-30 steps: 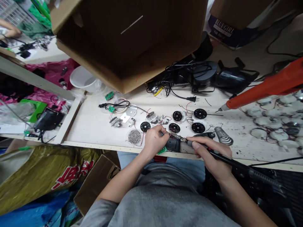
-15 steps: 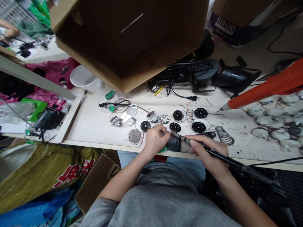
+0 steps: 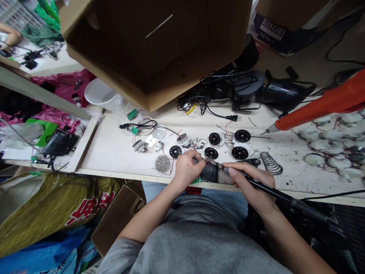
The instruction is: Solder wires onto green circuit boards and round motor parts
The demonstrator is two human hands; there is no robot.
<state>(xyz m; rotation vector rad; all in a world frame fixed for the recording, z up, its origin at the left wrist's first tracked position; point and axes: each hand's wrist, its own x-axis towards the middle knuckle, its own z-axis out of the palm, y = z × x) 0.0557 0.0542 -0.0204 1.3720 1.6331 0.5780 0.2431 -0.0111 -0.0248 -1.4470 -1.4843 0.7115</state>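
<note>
My right hand is wrapped round the black handle of a soldering iron, whose metal tip points left towards my left fingertips. My left hand is closed in a pinch above a black plastic housing; what lies between its fingers is too small to make out. Thin red wires show close to the iron's tip. A green circuit board peeks out beneath my left wrist. Just beyond the hands lie black slotted discs on small motor units, and a round dish of small metal pieces stands left of my left hand.
A large cardboard box looms over the bench's back. An orange electric screwdriver slants in from the right, above many white motor units. A coiled spring stand lies right of the discs. Black cables tangle behind.
Both hands and the soldering iron stay almost exactly where they were. The view has shifted very slightly. A co-worker's hand at the far left has moved a little.
</note>
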